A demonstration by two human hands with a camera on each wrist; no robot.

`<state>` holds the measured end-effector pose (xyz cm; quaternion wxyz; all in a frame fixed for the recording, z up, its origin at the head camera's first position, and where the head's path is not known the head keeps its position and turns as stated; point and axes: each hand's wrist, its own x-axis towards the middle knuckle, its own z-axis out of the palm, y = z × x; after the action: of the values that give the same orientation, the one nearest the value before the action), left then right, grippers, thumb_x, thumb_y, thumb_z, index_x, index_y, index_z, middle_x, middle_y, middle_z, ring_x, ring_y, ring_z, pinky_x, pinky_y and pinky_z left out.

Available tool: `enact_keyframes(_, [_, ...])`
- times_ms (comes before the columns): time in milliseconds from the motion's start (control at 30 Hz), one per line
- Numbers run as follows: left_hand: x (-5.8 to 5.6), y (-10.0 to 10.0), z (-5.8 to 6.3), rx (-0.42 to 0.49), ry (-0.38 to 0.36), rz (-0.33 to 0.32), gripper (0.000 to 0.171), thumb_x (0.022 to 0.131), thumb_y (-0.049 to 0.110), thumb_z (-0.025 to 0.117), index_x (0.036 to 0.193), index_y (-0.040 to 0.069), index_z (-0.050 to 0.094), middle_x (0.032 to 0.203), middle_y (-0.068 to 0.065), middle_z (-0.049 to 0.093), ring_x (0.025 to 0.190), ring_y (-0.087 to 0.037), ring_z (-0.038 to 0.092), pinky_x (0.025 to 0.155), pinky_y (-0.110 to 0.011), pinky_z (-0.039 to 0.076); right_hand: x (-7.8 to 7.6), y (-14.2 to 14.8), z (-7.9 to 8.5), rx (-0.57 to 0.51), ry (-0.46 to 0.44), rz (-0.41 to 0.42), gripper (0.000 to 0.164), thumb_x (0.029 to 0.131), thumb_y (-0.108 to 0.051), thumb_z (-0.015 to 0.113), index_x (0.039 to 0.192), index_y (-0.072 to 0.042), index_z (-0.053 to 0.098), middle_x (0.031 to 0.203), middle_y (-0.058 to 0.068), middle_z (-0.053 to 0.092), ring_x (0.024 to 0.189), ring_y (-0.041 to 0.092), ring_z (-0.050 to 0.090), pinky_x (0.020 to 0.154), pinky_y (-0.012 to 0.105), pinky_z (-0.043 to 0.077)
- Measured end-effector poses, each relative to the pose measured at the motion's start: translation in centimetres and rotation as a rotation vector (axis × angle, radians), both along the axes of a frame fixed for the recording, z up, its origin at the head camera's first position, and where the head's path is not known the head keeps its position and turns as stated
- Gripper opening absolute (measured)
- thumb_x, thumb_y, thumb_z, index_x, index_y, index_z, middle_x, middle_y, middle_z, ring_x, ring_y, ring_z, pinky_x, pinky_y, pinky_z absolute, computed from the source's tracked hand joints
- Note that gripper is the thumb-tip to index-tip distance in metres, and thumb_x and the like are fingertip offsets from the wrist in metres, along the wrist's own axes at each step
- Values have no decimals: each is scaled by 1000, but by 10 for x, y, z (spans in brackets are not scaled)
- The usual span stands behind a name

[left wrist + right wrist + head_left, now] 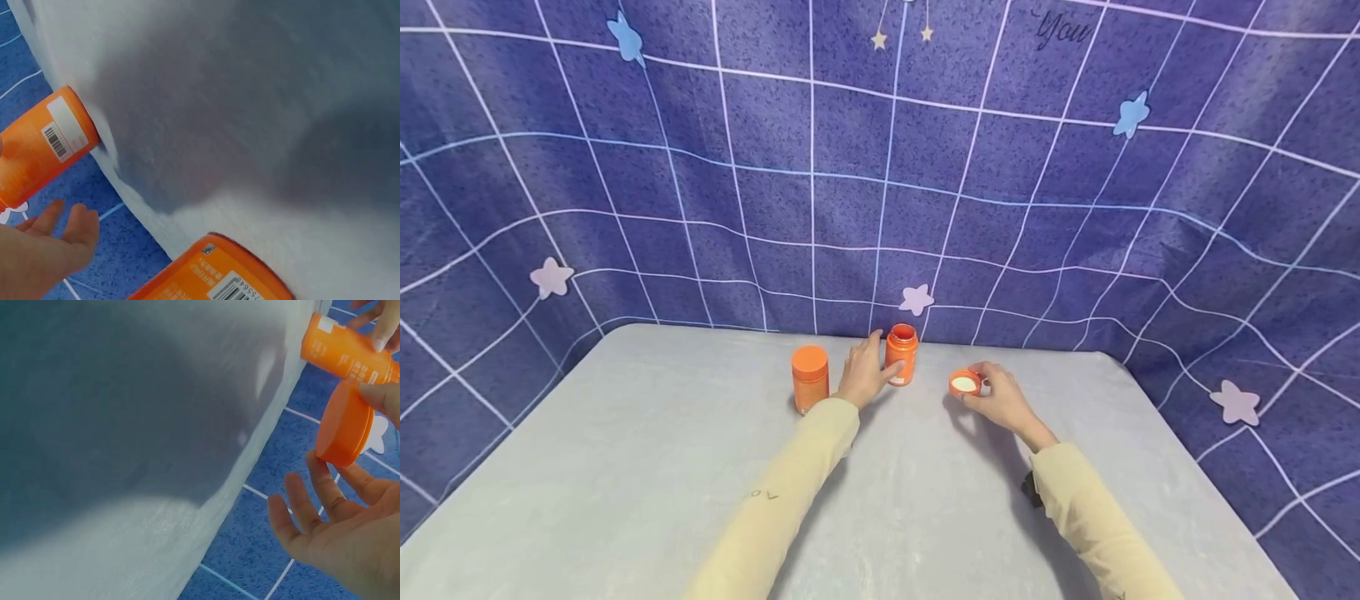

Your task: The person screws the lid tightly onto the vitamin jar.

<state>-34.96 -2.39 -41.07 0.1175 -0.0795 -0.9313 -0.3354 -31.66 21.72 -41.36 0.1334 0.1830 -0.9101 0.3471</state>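
Observation:
In the head view an orange bottle (901, 358) stands upright without a lid, its mouth showing. My left hand (862, 372) is at its left side, thumb across the bottle's front. The left wrist view shows the fingers (81, 226) loosely spread and apart from the bottle (47, 147). To the right, my right hand (1002, 398) pinches an orange lid (964, 382) with its pale inside facing up. In the right wrist view the thumb and a fingertip hold the lid (345, 424) by its edges. A second orange bottle (810, 382), lid on, stands left of my left hand.
A pale grey cloth covers the table (895, 500). Behind and on both sides hangs a blue curtain (760, 200) with a grid and star pattern, meeting the table's back edge close behind the bottles.

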Motion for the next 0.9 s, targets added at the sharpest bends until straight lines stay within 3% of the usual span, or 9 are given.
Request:
enact_keyframes(300, [2, 6, -1, 50, -27, -14, 65, 83, 30, 66, 135, 6, 36, 133, -14, 50, 117, -37, 47, 98, -49, 36, 9, -7, 5, 27, -69, -30, 44, 72, -16, 73, 109, 1, 57, 104, 17, 60, 94, 33, 54, 81, 43, 42])
enact_keyframes(900, [14, 14, 4, -60, -3, 47, 59, 81, 36, 67, 127, 7, 44, 117, -15, 55, 110, -34, 49, 94, -47, 37, 14, -4, 0, 14, -36, -14, 43, 71, -16, 74, 107, 2, 58, 102, 17, 60, 92, 33, 54, 80, 42, 42])
